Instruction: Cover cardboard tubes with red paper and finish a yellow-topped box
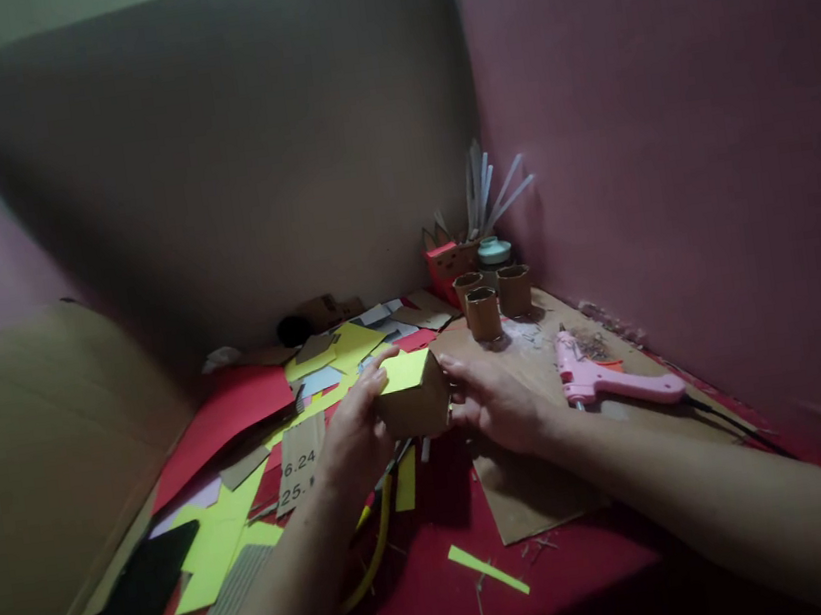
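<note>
A small cardboard box [413, 411] with yellow paper on its top face is held up over the table. My left hand [357, 420] grips its left side, thumb near the yellow top. On the opposite side, the fingers of my right hand [498, 399] are closed against the box's edge; some fingertips are hidden behind it. Below the hands lie a flat cardboard sheet [533, 493] and a thin yellow paper strip [488, 570]. To the right of my right hand rests a pink glue gun [609, 384].
Several brown cardboard cups [483, 316] stand at the back right, near a red box with a cat-like face [443, 268] and white glue sticks [485, 187]. Coloured paper and cardboard scraps, including a red sheet [225, 423], cover the left. Walls enclose the back and right.
</note>
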### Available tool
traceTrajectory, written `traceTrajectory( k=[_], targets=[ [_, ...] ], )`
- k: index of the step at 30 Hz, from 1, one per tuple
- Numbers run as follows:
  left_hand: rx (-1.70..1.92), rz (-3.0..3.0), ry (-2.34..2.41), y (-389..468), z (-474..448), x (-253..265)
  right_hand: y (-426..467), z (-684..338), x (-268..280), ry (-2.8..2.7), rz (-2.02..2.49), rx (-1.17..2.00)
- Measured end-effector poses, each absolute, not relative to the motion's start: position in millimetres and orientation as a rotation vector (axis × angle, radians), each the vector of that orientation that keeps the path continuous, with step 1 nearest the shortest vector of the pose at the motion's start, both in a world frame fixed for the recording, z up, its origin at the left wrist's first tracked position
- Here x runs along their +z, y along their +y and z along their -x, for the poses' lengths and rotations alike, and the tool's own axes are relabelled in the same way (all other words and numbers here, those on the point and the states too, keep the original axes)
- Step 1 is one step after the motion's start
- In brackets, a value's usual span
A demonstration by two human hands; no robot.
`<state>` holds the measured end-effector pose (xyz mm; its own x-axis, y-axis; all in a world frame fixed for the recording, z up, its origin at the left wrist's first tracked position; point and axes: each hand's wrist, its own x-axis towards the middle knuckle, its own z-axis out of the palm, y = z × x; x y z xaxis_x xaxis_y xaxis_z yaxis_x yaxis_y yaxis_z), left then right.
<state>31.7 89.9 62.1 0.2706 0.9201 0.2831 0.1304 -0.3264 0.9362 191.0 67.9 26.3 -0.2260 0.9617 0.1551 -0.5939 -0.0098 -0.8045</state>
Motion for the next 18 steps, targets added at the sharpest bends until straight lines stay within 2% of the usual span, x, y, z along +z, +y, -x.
traceTrajectory(
  k=[11, 18],
  targets=[
    [1.128, -1.900, 1.078, 84.9, -10.5, 52.7, 60.0, -186.3, 23.3, -1.126, 0.723, 1.416],
    [0.971, -1.464, 0.964, 85.2, -11.8, 54.4, 66.7, -190.4, 21.2, -1.057, 0.596, 1.598]
  ],
)
